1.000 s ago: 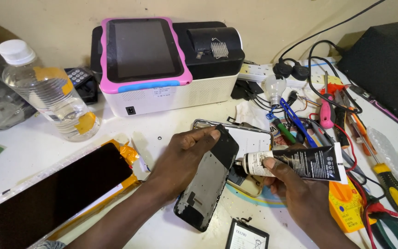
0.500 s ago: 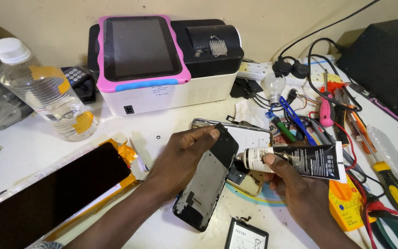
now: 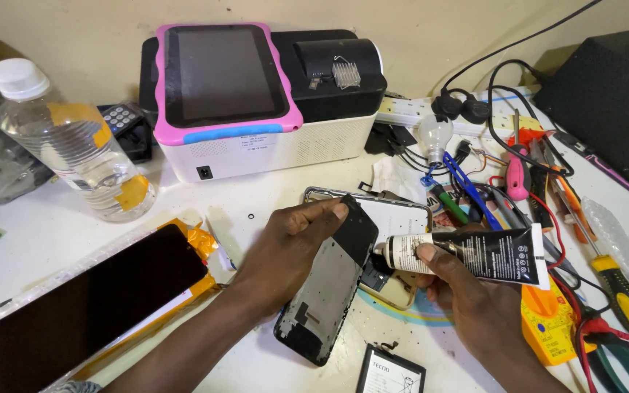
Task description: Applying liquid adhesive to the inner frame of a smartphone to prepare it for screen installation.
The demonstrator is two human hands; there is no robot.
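Hands meet over the middle of the white bench [image 3: 52,225]. The left hand [image 3: 285,251] reaches in from the lower left, palm down, its grip closed around the upper end of a dark phone frame [image 3: 325,287], thumb along the top edge, fingers curled beneath. That frame is thin, flat and matt, and tilts down to the left, its lower end resting near a small black battery [image 3: 391,372]. The right hand [image 3: 475,302] comes up from the lower right, grip pinched on a black glue tube [image 3: 475,255], thumb on top. The tube is soft and glossy with a flat crimped tail; its white-labelled nozzle end points left, just beside the frame's right edge. A silver-rimmed phone shell [image 3: 394,215] lies behind them.
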